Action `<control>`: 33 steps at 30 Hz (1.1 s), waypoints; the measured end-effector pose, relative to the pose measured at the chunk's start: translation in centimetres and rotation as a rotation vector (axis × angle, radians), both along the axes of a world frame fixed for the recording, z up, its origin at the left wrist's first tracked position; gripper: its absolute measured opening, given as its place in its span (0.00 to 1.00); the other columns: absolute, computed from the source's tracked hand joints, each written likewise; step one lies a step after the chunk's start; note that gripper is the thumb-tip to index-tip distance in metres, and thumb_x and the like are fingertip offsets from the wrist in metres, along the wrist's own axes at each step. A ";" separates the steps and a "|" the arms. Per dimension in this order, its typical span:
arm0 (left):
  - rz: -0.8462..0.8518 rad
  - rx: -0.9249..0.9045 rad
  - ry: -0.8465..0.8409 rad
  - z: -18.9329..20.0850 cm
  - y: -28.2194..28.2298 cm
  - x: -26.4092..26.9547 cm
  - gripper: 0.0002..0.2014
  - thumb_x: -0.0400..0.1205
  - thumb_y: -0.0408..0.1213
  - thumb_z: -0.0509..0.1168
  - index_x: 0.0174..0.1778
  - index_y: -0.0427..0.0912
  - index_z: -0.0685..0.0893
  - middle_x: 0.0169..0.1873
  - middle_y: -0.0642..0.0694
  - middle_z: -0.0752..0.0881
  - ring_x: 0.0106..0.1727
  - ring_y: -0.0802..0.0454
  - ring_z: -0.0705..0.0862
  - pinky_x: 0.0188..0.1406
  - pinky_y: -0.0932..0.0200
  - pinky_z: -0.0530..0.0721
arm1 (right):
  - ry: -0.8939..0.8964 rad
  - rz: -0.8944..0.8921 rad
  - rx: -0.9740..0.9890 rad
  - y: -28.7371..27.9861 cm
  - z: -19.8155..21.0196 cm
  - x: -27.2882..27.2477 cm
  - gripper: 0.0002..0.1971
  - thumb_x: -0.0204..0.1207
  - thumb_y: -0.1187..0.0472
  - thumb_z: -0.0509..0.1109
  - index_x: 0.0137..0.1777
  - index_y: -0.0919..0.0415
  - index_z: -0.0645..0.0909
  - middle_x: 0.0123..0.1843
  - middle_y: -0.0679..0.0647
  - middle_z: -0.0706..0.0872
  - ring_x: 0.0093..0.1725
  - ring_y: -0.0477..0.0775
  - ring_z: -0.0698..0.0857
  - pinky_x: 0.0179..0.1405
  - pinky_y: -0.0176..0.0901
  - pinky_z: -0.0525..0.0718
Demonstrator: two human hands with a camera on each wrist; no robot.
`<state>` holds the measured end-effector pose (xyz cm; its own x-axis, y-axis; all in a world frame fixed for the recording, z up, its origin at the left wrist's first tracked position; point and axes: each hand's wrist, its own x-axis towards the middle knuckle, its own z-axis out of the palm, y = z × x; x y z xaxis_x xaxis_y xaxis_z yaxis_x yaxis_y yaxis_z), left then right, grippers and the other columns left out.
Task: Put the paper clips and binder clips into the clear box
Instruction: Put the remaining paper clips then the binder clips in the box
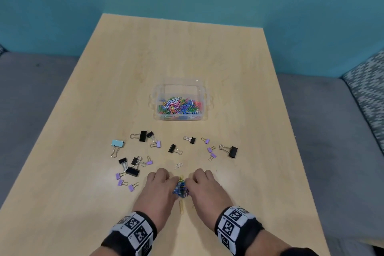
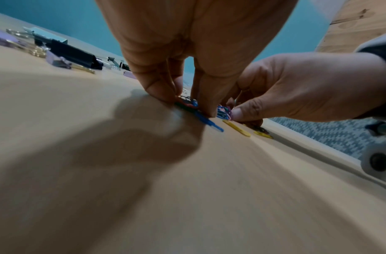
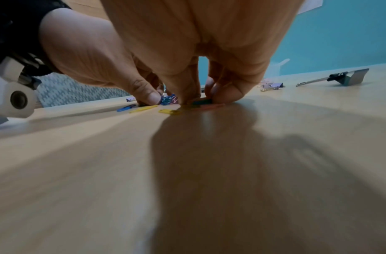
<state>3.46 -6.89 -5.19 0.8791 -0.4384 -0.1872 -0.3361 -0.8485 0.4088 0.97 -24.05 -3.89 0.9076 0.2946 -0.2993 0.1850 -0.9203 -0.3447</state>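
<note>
A clear box (image 1: 180, 89) at mid-table holds a heap of coloured paper clips (image 1: 180, 106). Near the front edge my left hand (image 1: 164, 180) and right hand (image 1: 197, 180) close in from both sides on a small pile of paper clips (image 1: 181, 188). In the left wrist view my left hand (image 2: 185, 103) pinches clips against the table. In the right wrist view my right hand (image 3: 206, 99) curls onto clips too. A yellow clip (image 1: 181, 207) and a white clip (image 1: 178, 165) lie loose. Several black, purple and light-blue binder clips (image 1: 172, 148) are scattered between hands and box.
The wooden table (image 1: 187, 52) runs back to a teal wall. Binder clips cluster to the left (image 1: 133, 170) and right (image 1: 230, 150) of my hands. A grey couch and a patterned cushion (image 1: 367, 93) flank the table.
</note>
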 end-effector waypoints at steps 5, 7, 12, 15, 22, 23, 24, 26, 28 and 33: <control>-0.137 0.166 0.019 -0.2 0.2 0.3 0.24 0.54 0.34 0.80 0.35 0.51 0.73 0.39 0.54 0.68 0.35 0.56 0.63 0.26 0.62 0.67 | 0.010 0.042 -0.010 -1.1 0.1 0.4 0.20 0.58 0.78 0.66 0.48 0.57 0.73 0.49 0.56 0.75 0.46 0.57 0.74 0.32 0.45 0.66; -0.164 0.204 0.040 -0.4 0.2 0.5 0.27 0.51 0.34 0.81 0.35 0.51 0.69 0.38 0.53 0.67 0.35 0.56 0.61 0.25 0.61 0.66 | 0.009 0.046 0.001 -1.4 -0.1 0.7 0.20 0.60 0.78 0.66 0.48 0.57 0.73 0.48 0.56 0.75 0.46 0.57 0.74 0.31 0.45 0.67; -0.112 0.167 0.030 0.0 -0.3 1.2 0.19 0.59 0.28 0.76 0.33 0.48 0.73 0.35 0.52 0.71 0.28 0.54 0.66 0.22 0.62 0.61 | 0.018 0.005 0.016 -2.0 -0.3 1.3 0.16 0.60 0.71 0.75 0.42 0.54 0.75 0.40 0.51 0.76 0.35 0.53 0.74 0.26 0.42 0.65; -0.065 0.085 0.080 0.2 -0.1 1.7 0.16 0.62 0.27 0.75 0.32 0.48 0.75 0.34 0.52 0.73 0.25 0.53 0.73 0.18 0.61 0.68 | 0.021 -0.048 0.070 -2.2 -0.3 1.8 0.07 0.67 0.66 0.72 0.39 0.56 0.77 0.38 0.51 0.77 0.34 0.54 0.76 0.27 0.41 0.65; 0.071 -0.075 0.169 1.1 0.1 2.4 0.07 0.80 0.35 0.62 0.37 0.45 0.81 0.37 0.54 0.74 0.33 0.54 0.75 0.34 0.61 0.72 | 0.144 -0.068 0.124 -2.8 0.6 2.7 0.06 0.78 0.63 0.58 0.46 0.60 0.76 0.46 0.53 0.77 0.47 0.57 0.76 0.42 0.51 0.75; 0.076 -0.085 0.168 1.1 0.1 2.4 0.07 0.80 0.36 0.62 0.38 0.45 0.82 0.38 0.55 0.74 0.33 0.54 0.75 0.34 0.61 0.71 | 0.146 -0.065 0.131 -2.7 0.7 2.7 0.05 0.78 0.62 0.59 0.47 0.59 0.76 0.46 0.52 0.77 0.47 0.56 0.76 0.42 0.51 0.75; 0.081 -0.087 0.175 1.2 0.1 2.4 0.06 0.80 0.36 0.62 0.38 0.45 0.82 0.38 0.55 0.74 0.34 0.55 0.74 0.35 0.61 0.71 | 0.140 -0.061 0.135 -2.6 0.7 2.8 0.04 0.79 0.60 0.60 0.49 0.57 0.75 0.47 0.51 0.77 0.47 0.56 0.76 0.41 0.50 0.75; 0.085 -0.110 0.203 1.3 0.0 2.6 0.02 0.79 0.36 0.63 0.42 0.46 0.81 0.39 0.55 0.74 0.35 0.55 0.74 0.36 0.60 0.71 | 0.116 -0.033 0.133 -2.2 0.8 3.0 0.08 0.79 0.54 0.62 0.55 0.54 0.73 0.50 0.49 0.77 0.49 0.54 0.76 0.42 0.49 0.75; 0.065 -0.120 0.238 1.3 -0.3 2.8 0.09 0.78 0.38 0.64 0.54 0.50 0.78 0.45 0.56 0.75 0.39 0.55 0.76 0.40 0.60 0.74 | 0.107 0.011 0.092 -1.7 0.6 3.4 0.13 0.79 0.50 0.63 0.61 0.52 0.71 0.53 0.49 0.77 0.51 0.54 0.76 0.41 0.49 0.75; 0.000 -0.072 0.193 1.5 -1.2 3.6 0.07 0.81 0.38 0.62 0.54 0.47 0.80 0.46 0.50 0.76 0.42 0.48 0.80 0.38 0.57 0.75 | 0.063 0.057 0.052 -1.2 -0.1 3.9 0.07 0.77 0.61 0.67 0.51 0.53 0.73 0.47 0.51 0.78 0.44 0.56 0.78 0.31 0.46 0.70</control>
